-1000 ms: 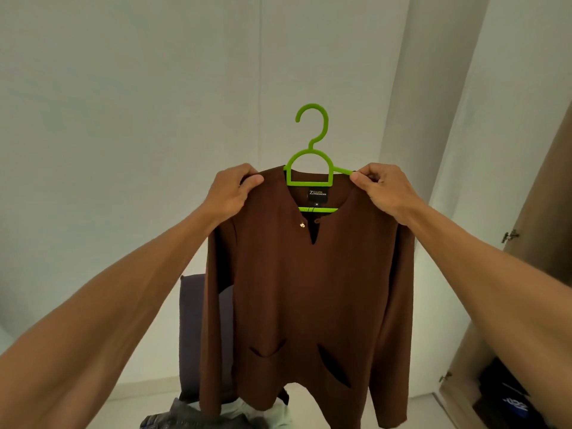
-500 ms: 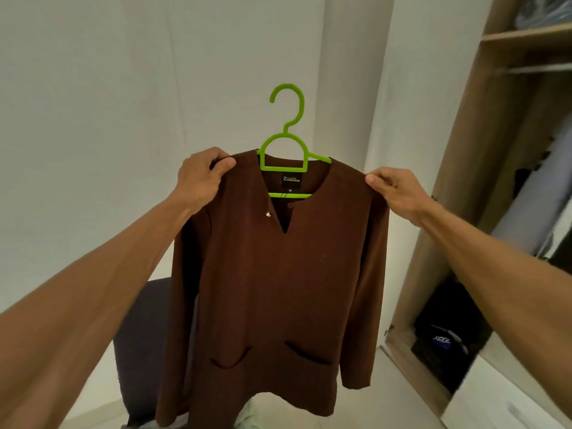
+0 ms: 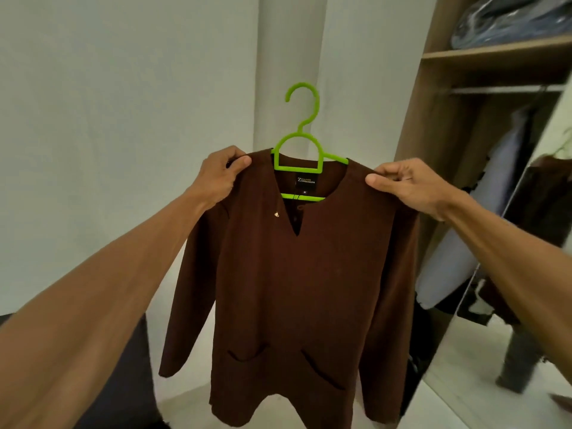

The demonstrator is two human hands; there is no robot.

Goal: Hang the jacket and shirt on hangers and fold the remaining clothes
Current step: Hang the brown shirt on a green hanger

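Two hands raised, one left hand (image 3: pixel 219 178) and one right hand (image 3: pixel 411 187), carry one brown shirt (image 3: pixel 297 289) on one green hanger (image 3: pixel 301 119), its single hook showing above and between them. Two slit pockets (image 3: pixel 247 356) sit well below the hands. Past the right hand: one wooden wardrobe (image 3: pixel 414 134), one shelf (image 3: pixel 495 52), one rail (image 3: pixel 501 89), one mirror (image 3: pixel 544 196).

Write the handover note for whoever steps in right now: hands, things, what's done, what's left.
Left hand: pinches the brown shirt at one shoulder.
Right hand: pinches the other shoulder.
The shirt is on the green hanger and held up in the air. The hook is free and on nothing.
The open wardrobe is to the right, with its rail under the shelf.
Done: shirt on hanger.
Left: probably hook it on the rail, then hang the jacket and fold the rest. Neither is in view.
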